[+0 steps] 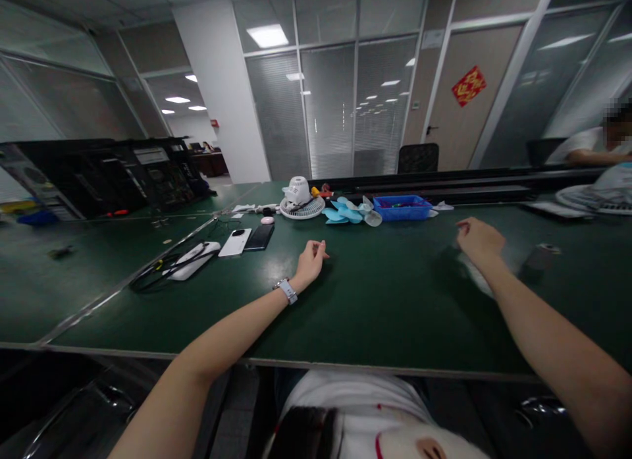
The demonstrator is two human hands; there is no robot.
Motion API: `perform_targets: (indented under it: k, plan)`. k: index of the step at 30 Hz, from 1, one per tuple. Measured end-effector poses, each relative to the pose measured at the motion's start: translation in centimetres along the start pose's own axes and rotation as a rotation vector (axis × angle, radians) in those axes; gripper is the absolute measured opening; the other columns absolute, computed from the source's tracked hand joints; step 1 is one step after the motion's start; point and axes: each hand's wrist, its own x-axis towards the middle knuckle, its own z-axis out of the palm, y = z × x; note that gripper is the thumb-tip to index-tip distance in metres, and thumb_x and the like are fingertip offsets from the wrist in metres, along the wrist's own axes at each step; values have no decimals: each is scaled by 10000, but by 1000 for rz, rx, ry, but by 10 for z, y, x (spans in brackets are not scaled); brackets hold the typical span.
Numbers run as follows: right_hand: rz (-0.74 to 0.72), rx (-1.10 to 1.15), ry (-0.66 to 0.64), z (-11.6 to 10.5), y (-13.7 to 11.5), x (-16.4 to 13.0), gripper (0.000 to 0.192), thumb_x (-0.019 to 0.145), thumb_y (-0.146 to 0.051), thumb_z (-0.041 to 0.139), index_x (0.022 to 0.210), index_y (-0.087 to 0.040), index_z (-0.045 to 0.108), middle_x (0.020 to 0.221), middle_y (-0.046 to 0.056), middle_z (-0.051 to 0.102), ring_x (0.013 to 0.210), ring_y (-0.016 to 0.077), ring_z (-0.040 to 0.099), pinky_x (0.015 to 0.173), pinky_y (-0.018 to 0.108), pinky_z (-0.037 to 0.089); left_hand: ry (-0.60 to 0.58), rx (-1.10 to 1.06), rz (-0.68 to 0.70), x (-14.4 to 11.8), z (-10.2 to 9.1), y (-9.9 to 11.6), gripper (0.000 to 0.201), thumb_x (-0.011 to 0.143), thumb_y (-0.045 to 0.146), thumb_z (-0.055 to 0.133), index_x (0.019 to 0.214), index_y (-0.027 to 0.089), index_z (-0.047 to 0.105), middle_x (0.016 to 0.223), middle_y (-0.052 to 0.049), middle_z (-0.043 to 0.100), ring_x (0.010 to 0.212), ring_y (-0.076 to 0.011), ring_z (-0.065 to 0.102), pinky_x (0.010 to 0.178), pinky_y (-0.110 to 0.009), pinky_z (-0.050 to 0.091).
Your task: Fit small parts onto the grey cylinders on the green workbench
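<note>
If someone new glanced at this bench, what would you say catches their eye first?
Probably the two bare hands stretched over the green table: the left hand curled near the middle, the right hand raised further right, both holding nothing. Beyond them, at the far edge, lie a white fan housing, light blue fan blades and a blue tray.

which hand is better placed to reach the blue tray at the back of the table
Right, probably. The right hand rests on the green table just right of and below the blue tray. The left hand lies further left, nearer the two phones. Both hands hold nothing.
</note>
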Motion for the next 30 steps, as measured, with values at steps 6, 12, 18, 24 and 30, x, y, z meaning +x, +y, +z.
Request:
perform_targets:
  k: [6, 12, 18, 24, 30]
  plan:
    - [10, -23, -27, 0, -2, -1, 322, 952, -318, 466, 1174, -191, 661, 1102, 145, 662, 915, 234, 590, 686, 338, 330, -1, -5, -2, 0, 0, -2, 344, 942, 549, 437, 954, 216, 523, 809, -46, 730, 806, -189, 692, 763, -306, 491]
    - [-55, -35, -28, 0, -2, -6, 297, 921, -280, 554, 1184, -172, 642, 1134, 162, 623, 981, 237, 572, 708, 338, 329, -8, -8, -11, 1, -1, -3, 371, 933, 576, 435, 967, 217, 520, 816, -45, 731, 810, -192, 688, 775, -311, 486]
    - [-15, -13, -31, -4, 0, -6, 278, 905, -297, 601, 1160, -200, 654, 1140, 152, 626, 956, 236, 578, 697, 335, 321, -17, -8, -4, 1, -1, -3, 361, 940, 560, 426, 972, 212, 519, 828, -53, 729, 818, -192, 689, 778, -316, 491]
    - [5, 25, 2, 1, 4, -5, 309, 887, -336, 628, 1175, -227, 646, 1168, 121, 621, 971, 223, 573, 689, 324, 323, -5, 19, -11, -1, -1, 2, 330, 950, 524, 425, 967, 209, 524, 831, -59, 738, 809, -196, 690, 779, -324, 490]
    - [229, 151, -31, 13, 10, -5, 577, 832, -484, 675, 1296, -160, 562, 1231, 199, 584, 993, 238, 575, 710, 327, 351, -4, 23, -1, -1, -1, 1, 305, 948, 503, 432, 960, 212, 520, 815, -55, 729, 804, -194, 690, 765, -317, 492]
